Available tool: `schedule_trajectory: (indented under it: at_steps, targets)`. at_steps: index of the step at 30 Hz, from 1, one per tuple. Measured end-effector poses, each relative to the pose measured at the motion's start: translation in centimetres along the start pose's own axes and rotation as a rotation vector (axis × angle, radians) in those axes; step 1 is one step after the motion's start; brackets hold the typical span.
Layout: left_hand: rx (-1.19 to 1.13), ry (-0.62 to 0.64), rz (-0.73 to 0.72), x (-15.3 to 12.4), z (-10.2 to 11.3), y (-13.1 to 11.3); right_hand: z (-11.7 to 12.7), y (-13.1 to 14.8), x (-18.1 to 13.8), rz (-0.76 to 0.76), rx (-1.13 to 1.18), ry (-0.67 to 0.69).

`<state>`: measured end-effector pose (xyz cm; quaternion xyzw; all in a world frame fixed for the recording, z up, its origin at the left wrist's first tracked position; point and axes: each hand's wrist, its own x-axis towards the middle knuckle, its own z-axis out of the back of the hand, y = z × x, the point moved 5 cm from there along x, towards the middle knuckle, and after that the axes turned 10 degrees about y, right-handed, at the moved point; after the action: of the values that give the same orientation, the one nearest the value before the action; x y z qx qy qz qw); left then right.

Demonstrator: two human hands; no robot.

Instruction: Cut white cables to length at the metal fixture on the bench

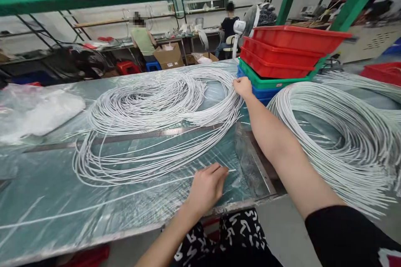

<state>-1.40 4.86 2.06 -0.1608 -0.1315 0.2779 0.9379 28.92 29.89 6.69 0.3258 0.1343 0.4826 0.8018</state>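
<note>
White thin wire [130, 194]: you had it pinched near its tip in your left hand [206, 186], a short end poking out past the fingers; the rest ran leftward from that grip, perhaps to keep it straight.
Broad white wire coil [140, 112]: it lay beyond the pinch; your right hand [242, 86] touched its right edge, though whether the fingers clasped any strand I could not tell.
Loose white wire loop [150, 170]: it sat between pinch and coil, likely spread to limit tangling.
Green film-covered table [46, 204]: it lay beneath both hands.
Red plastic trays [278, 68]: stacked just right of your right hand, probably to save room.
</note>
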Motion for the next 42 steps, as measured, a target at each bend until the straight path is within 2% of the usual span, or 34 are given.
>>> schedule_trajectory:
  at_steps: [5, 11, 16, 27, 42]
  targets:
    - [-0.006, 0.006, -0.023, 2.2, -1.4, -1.7, -0.5, -0.2, 0.8, 0.029, -0.003, 0.013]
    - [-0.051, -0.008, 0.012, 2.8, -2.3, -2.2, -0.8, -0.4, 1.3, 0.033, 0.012, 0.019]
    - [-0.045, 0.001, 0.007, 3.1, -2.1, -2.2, -1.0, -0.1, 1.2, 0.049, 0.039, 0.009]
    - [0.004, -0.061, -0.065, 3.8, -2.0, -2.9, -0.7, 0.9, 0.5, -0.019, 0.070, 0.028]
    - [0.088, -0.074, -0.059, 4.5, -1.9, -2.7, -0.5, 2.3, -0.2, -0.008, 0.060, 0.038]
